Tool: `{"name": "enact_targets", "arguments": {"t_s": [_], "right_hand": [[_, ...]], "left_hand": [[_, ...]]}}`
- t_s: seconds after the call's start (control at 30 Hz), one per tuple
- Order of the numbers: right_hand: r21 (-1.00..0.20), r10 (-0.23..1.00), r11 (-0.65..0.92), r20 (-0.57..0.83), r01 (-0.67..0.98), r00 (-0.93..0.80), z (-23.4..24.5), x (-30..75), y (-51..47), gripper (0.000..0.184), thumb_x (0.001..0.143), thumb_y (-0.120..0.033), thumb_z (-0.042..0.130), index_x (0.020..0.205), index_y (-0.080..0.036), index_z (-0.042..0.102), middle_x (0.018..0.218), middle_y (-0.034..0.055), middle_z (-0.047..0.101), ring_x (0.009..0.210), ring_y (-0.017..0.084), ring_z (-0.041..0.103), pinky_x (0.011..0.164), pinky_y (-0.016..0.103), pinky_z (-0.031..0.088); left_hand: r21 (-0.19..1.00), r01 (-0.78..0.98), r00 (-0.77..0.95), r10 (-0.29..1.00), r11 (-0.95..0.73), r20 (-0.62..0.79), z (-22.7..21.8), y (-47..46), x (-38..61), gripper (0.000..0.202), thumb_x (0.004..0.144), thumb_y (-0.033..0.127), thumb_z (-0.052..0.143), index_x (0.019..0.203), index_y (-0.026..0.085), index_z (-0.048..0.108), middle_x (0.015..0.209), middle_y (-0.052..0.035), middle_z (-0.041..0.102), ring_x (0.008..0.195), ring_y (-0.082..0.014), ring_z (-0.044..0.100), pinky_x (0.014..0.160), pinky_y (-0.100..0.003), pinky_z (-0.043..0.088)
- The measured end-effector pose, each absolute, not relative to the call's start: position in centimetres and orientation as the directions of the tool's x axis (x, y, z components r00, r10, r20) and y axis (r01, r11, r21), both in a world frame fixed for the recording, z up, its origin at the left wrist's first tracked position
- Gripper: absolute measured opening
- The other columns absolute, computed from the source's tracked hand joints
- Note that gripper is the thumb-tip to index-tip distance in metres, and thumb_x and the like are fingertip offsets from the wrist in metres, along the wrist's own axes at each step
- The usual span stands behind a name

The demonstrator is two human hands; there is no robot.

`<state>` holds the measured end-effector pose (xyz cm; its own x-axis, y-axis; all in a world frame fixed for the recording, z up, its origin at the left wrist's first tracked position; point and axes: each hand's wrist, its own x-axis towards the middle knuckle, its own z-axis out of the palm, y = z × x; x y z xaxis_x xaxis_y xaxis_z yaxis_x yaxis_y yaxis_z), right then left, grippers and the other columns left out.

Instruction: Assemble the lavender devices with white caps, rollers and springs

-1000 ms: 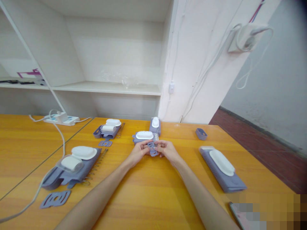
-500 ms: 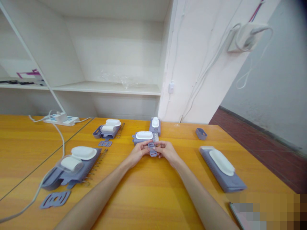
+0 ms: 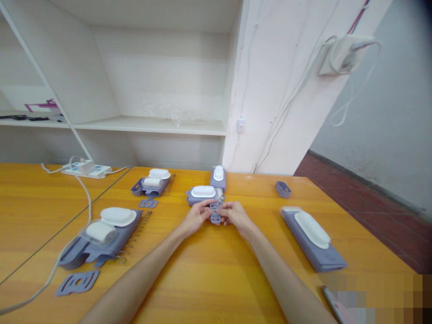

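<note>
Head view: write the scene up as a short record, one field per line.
Left hand: grips the slotted grey plate
Right hand: grips the same plate from the other side
Beyond the hands: middle case bearing a white ridged piece; back case behind it
Near left: grey case bearing a white oval piece and white roll; loose plate in front
Right: right case; small grey cup farther back
Surface: wooden table
Unclear: whether the coil by the fingers is held

Slotted plate I'm gripping: matt, smooth-looking plastic; housing on my right: matt plastic, textured side; its white oval piece: smooth plastic; tabletop: wood-grained, slightly glossy
</note>
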<state>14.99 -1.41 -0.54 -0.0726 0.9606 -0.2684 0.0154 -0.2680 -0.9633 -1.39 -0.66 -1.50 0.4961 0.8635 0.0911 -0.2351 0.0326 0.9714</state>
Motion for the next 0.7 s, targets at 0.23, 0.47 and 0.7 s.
{"name": "enact_targets", "arguments": {"t_s": [0.23,0.47,0.7], "right_hand": [[-0.962,0.960,-0.271,-0.272,0.024,-0.063,-0.53,15.02,-1.32,0.009,0.065,-0.019,0.068,0.066,-0.014,0.061,0.047,-0.0005,0.059,0.040,0.007,0.049,0.035,0.016,0.039],[-0.967,0.965,-0.253,-0.254,0.021,-0.071,-1.07,15.05,-1.09,0.010,0.066,-0.021,0.069,0.066,-0.014,0.061,0.046,-0.0011,0.057,0.039,0.007,0.048,0.035,0.016,0.038],[-0.966,0.961,-0.256,-0.250,-0.043,-0.117,-0.69,15.27,-1.26,0.012,0.063,-0.021,0.069,0.067,-0.014,0.060,0.048,-0.0013,0.056,0.041,0.008,0.049,0.039,0.018,0.041]], "left_hand": [[0.964,-0.255,0.518,0.852,0.077,0.069,-1.28,-0.57,-1.53,0.062,0.067,0.032,0.073,0.122,0.010,0.051,0.090,-0.0119,0.069,0.082,-0.0197,0.064,0.080,-0.032,0.045],[0.952,-0.288,0.532,0.844,0.105,0.068,-1.45,-0.41,-1.78,0.062,0.067,0.029,0.074,0.121,0.010,0.051,0.092,-0.0132,0.069,0.082,-0.0200,0.065,0.081,-0.032,0.046],[0.956,-0.277,0.462,0.886,0.096,0.045,-1.06,-0.81,-1.20,0.064,0.062,0.031,0.077,0.118,0.009,0.054,0.083,-0.0111,0.070,0.074,-0.0193,0.065,0.075,-0.031,0.047]]}}
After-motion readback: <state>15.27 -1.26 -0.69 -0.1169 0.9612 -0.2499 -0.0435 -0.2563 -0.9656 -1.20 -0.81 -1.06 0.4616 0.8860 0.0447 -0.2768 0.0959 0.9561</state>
